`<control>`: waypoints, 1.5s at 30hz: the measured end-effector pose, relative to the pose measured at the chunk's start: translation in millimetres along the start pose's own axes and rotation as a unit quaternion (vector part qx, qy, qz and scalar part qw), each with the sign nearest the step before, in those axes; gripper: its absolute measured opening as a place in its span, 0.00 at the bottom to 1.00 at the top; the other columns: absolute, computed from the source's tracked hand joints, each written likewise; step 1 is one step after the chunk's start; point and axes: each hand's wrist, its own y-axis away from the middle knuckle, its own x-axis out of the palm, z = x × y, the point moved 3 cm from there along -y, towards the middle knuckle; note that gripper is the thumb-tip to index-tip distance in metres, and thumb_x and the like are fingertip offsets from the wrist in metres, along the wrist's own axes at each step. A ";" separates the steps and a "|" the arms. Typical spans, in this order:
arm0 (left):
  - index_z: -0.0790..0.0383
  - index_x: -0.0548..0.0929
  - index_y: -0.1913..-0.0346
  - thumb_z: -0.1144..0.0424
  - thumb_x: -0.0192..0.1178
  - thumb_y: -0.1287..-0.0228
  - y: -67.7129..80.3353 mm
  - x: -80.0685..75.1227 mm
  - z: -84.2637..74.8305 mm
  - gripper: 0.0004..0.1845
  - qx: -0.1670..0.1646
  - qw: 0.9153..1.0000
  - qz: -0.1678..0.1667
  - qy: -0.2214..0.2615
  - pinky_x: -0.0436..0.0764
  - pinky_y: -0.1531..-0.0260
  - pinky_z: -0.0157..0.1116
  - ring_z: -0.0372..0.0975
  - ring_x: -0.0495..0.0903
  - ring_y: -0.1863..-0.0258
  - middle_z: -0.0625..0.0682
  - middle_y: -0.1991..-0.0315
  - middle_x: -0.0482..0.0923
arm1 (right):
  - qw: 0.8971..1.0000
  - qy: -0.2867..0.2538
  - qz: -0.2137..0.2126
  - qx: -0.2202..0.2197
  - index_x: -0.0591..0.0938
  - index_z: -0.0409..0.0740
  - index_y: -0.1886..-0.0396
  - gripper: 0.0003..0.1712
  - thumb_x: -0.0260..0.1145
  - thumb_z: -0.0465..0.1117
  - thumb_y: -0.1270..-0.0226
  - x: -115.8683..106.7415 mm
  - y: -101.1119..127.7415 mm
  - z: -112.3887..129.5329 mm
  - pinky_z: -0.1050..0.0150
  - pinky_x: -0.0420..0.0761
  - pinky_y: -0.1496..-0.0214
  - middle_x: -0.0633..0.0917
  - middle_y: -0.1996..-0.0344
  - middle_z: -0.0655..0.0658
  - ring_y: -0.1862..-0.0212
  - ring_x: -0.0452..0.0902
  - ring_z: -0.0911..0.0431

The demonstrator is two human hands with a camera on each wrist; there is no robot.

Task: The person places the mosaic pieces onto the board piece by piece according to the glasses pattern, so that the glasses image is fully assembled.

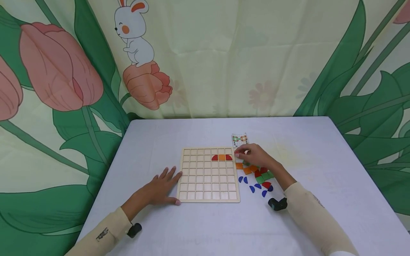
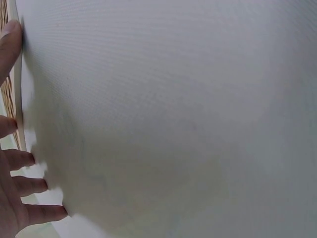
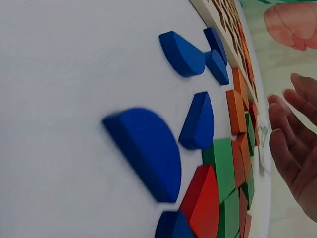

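A square wooden grid board (image 1: 208, 201) lies on the table. In one of its upper rows, an orange square (image 1: 222, 157) sits between two red quarter-round pieces (image 1: 215, 158). My left hand (image 1: 161, 188) spreads its fingers along the board's left edge, with fingertips and thumb touching the frame. Beside the board's upper right edge, my right hand (image 1: 254, 156) pinches a small red piece between thumb and fingertips, which mostly cover it. The right wrist view shows only the underside of this hand (image 3: 299, 144), its fingers slightly bent, and not the pinched piece.
Orange (image 1: 239, 166), green (image 1: 266, 176) and red pieces lie in a loose pile right of the board. Several blue half-rounds (image 3: 148, 148) are scattered nearer to me. A small pattern card (image 1: 239, 140) lies behind the right hand. A printed curtain hangs behind the table.
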 end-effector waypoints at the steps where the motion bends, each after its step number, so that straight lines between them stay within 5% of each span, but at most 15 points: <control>1: 0.52 0.54 0.20 0.28 0.65 0.48 -0.3 -0.1 0.1 0.58 0.001 1.000 -0.002 0.002 0.63 0.33 0.66 0.61 0.47 0.21 0.60 0.19 0.47 | 1.000 0.008 -0.004 0.006 0.86 0.45 0.48 0.17 0.68 0.49 0.30 -1.9 2.7 -2.3 0.65 0.83 0.64 0.87 0.54 0.43 0.65 0.79 0.54; 13: 0.52 0.54 0.20 0.27 0.64 0.48 -0.9 -0.8 1.7 0.58 0.000 1.000 0.001 0.004 0.62 0.33 0.66 0.61 0.47 0.21 0.60 0.19 0.46 | 0.997 0.047 0.022 0.054 0.86 0.44 0.46 0.19 0.71 0.46 0.34 -14.4 35.3 -23.7 0.63 0.79 0.71 0.85 0.59 0.45 0.68 0.74 0.54; 21: 0.51 0.53 0.19 0.26 0.64 0.48 -1.1 0.0 1.8 0.59 0.001 1.000 0.005 0.002 0.62 0.33 0.66 0.61 0.46 0.21 0.60 0.18 0.45 | 0.995 0.080 -0.013 0.060 0.88 0.42 0.50 0.16 0.73 0.43 0.36 -14.7 52.3 -30.0 0.67 0.79 0.65 0.85 0.62 0.46 0.62 0.74 0.54; 32: 0.52 0.53 0.19 0.26 0.63 0.48 -1.8 -0.4 1.9 0.59 0.004 1.000 0.006 0.002 0.62 0.33 0.67 0.62 0.46 0.21 0.61 0.19 0.46 | 0.989 0.135 -0.055 0.036 0.89 0.43 0.53 0.16 0.77 0.42 0.41 -7.6 55.8 -32.2 0.66 0.75 0.65 0.82 0.65 0.48 0.63 0.72 0.55; 45: 0.51 0.54 0.20 0.25 0.64 0.50 -3.5 2.3 2.5 0.59 0.000 1.000 0.002 -0.001 0.63 0.34 0.67 0.61 0.47 0.21 0.60 0.19 0.46 | 0.988 0.137 -0.032 0.058 0.89 0.42 0.50 0.18 0.76 0.42 0.39 -4.2 55.1 -26.2 0.67 0.76 0.64 0.82 0.61 0.45 0.60 0.74 0.54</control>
